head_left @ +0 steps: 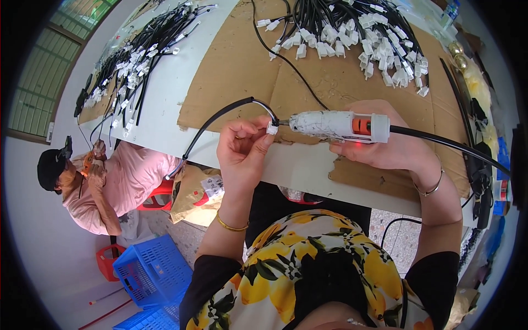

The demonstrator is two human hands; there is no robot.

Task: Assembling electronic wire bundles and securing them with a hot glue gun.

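Between the thumb and fingers of my left hand (242, 144) is a small white plug connector (271, 128). From it a black sheathed cable (215, 116) arches to the left and hangs down past the table edge. My right hand (379, 148) is wrapped round a white hot glue gun (324, 124) with an orange part near its rear and a red light glowing below. The gun's nozzle (284, 122) points left and meets the wires at the back of the connector. A thick black cord or tube (448, 142) runs from the gun's rear to the right.
Brown cardboard (242, 66) covers much of the white table (165, 118). A heap of cables with white connectors (379, 47) lies at the far side, another cable heap (132, 71) at the left. A co-worker in pink (124, 176) sits at the left, near a blue crate (151, 269).
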